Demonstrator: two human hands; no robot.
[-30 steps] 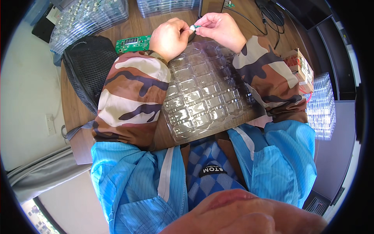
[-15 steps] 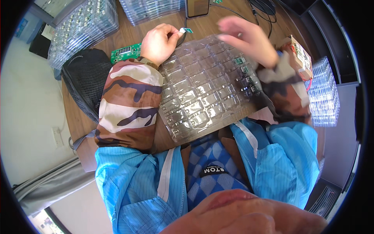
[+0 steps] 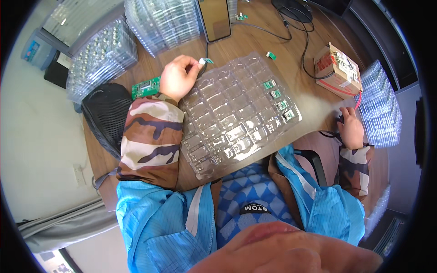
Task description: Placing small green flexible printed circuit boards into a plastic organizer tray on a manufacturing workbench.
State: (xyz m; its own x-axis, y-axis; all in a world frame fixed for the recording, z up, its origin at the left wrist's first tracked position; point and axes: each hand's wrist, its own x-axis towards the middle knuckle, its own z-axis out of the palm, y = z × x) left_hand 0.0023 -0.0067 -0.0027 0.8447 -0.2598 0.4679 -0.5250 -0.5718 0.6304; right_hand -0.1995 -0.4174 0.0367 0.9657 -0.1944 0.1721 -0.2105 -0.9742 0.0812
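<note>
My left hand [image 3: 179, 78] is closed in a pinch on a small green circuit board [image 3: 209, 61] with a white end, held just past the far left corner of a clear plastic tray [image 3: 218, 104]. Several similar little boards [image 3: 282, 105] sit in pockets along the tray's right side. One more small board [image 3: 271, 55] lies on the table beyond the tray's far right corner. Away to the right, near the table edge, my right hand [image 3: 351, 129] has its fingers curled at something dark that I cannot make out.
A cardboard box [image 3: 337, 70] with a red cord [image 3: 358, 99] stands beyond my right hand, beside stacked clear trays [image 3: 380, 107]. More tray stacks [image 3: 161, 25], a phone [image 3: 214, 20], a green display board [image 3: 145, 87] and a black mesh bag [image 3: 107, 113] line the back and left. Black cables [image 3: 304, 50] cross behind.
My right hand has moved from above the tray's far right corner to the right table edge near the box. My left hand keeps its pinch on the small board.
</note>
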